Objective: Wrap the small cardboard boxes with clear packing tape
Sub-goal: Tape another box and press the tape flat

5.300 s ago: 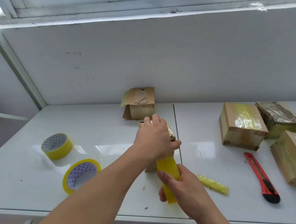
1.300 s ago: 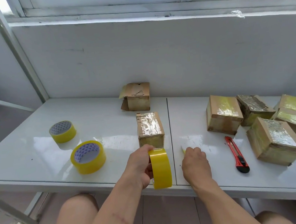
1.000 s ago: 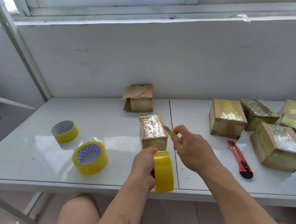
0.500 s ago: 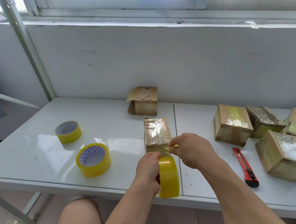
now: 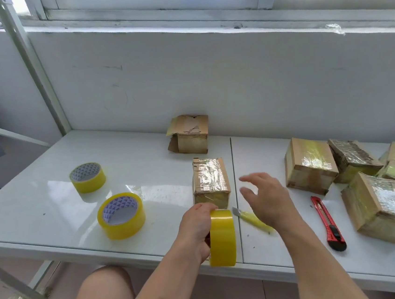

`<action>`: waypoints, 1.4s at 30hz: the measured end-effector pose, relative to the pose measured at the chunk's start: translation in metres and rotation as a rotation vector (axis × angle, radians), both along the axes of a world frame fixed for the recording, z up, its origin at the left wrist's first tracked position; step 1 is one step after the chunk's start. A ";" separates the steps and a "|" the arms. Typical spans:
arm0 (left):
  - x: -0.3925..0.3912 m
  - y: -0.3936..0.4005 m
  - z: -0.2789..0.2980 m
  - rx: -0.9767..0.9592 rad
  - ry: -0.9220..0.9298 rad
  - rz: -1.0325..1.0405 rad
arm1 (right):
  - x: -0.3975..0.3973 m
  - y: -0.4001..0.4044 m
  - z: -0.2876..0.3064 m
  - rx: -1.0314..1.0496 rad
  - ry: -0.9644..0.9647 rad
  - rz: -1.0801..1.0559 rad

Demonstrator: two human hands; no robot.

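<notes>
Left hand (image 5: 195,232) clamped on upright tape roll (image 5: 221,238) at table (image 5: 52,213) edge; right hand (image 5: 266,200) empty, fingers spread, above yellow cutter (image 5: 251,218); beyond, half-wrapped cardboard box (image 5: 210,183) awaiting, presumably, another tape pass; unwrapped box (image 5: 190,134) by wall.

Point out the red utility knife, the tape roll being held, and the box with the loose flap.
red utility knife (image 5: 327,221), head view, mid-handle.
held tape roll (image 5: 223,238), head view, outer tape face.
open-flap box (image 5: 191,135), head view, front top edge.
</notes>
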State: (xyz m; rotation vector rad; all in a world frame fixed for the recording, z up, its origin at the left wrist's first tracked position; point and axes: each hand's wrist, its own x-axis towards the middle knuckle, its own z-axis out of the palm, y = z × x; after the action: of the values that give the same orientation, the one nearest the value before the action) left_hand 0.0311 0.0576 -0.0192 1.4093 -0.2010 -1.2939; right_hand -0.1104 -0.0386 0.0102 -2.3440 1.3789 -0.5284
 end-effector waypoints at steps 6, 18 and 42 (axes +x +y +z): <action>0.002 0.008 0.007 -0.059 0.014 -0.017 | 0.048 -0.006 -0.003 0.183 -0.202 0.271; 0.008 0.034 0.005 -0.078 -0.266 -0.124 | 0.055 -0.020 -0.039 0.085 -0.340 0.289; 0.015 0.036 -0.029 -0.613 -0.797 0.117 | 0.042 0.084 -0.033 0.573 -0.807 -0.075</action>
State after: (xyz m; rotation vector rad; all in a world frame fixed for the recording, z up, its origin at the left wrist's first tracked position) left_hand 0.0461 0.0939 -0.0485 1.2890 -0.9483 -0.4413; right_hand -0.0685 0.0455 -0.0230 -1.3834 1.0314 -0.8412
